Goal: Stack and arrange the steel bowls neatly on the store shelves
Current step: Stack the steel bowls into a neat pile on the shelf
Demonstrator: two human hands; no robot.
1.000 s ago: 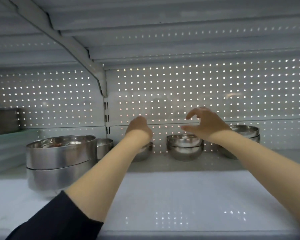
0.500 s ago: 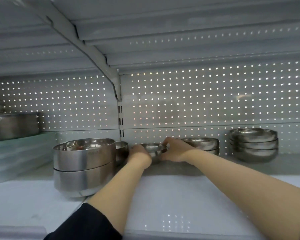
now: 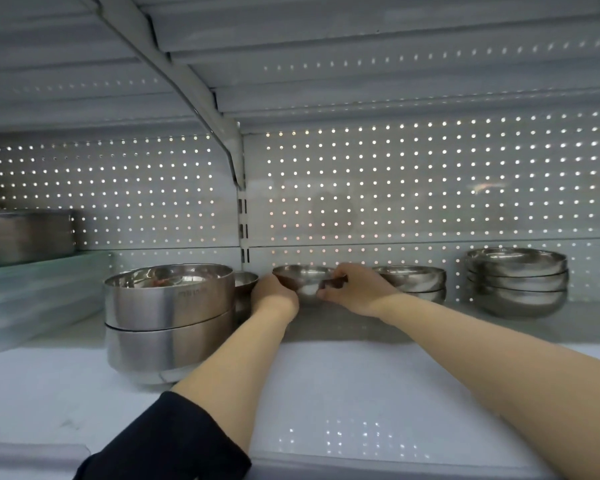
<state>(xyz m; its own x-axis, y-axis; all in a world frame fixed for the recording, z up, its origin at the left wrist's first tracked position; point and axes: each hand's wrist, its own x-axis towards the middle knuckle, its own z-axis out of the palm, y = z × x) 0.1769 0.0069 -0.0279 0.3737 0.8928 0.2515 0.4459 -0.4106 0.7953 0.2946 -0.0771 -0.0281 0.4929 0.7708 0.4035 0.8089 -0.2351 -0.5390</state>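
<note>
Two bare forearms reach deep into a white metal store shelf [image 3: 343, 393] toward its back wall, a pale pegboard panel [image 3: 413, 188] pierced by neat rows of small round holes that glow with light from behind.

Both hands hold one small steel bowl [image 3: 305, 280], round and shallow with a polished, mirror-like skin, at the rear of the shelf just in front of the pegboard. The left hand [image 3: 274, 296] curls against the bowl's left side, fingers hidden behind it. The right hand [image 3: 355, 289] grips the right side, thumb on the rim and fingers wrapped under the curved wall. Whether the bowl rests on the shelf or is lifted cannot be told.

Just beside the right hand sits a stack of two similar small bowls [image 3: 416, 284]. Further right stands a stack of wider, shallow bowls [image 3: 516, 280], nested rim over rim. To the left, near the front, stand two large straight-sided steel bowls [image 3: 168, 320], one nested in the other, with a brushed sheen. Another small bowl [image 3: 245, 282] peeks out behind them, just left of the left hand.

A dark sleeve [image 3: 167, 441] covers the left upper arm. A slanted metal bracket [image 3: 194, 95] supports the ribbed shelf above.
</note>
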